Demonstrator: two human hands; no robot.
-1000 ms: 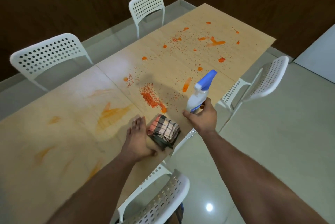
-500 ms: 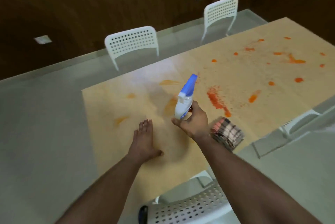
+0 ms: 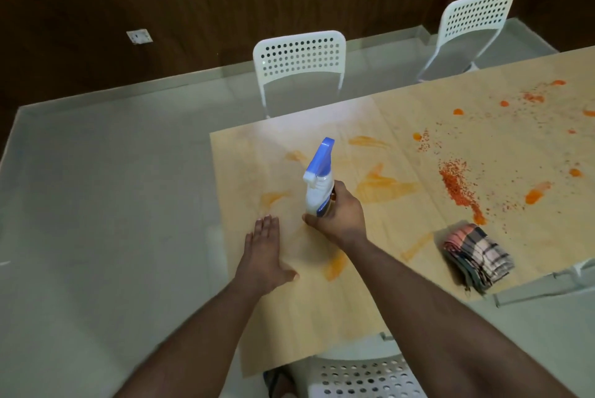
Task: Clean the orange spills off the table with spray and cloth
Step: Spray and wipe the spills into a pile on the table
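Currently, a spray step is judged to be in hand, with the cloth left out of reach of the flat hand.

From the head view, the white plastic spray bottle with a blue trigger head (image 3: 318, 182) is gripped by the right hand (image 3: 338, 216), whose fingers (image 3: 309, 220) are curled round its body, nozzle aimed away over the pale wooden bench (image 3: 322, 307). The left hand (image 3: 264, 252) is laid flat on the bench, fingers straight and holding nothing. The folded checked pink-and-grey cloth (image 3: 477, 255) lies at the near edge, well apart to the right. Smeared orange streaks (image 3: 384, 187) lie just beyond the bottle; the thick orange-red granular spill (image 3: 458, 187) lies further right. Mist could be thrown past the streaks if the nozzle is held too high, and the flat hand could be wetted. The cloth, so near the edge, could be knocked off by a careless reach.
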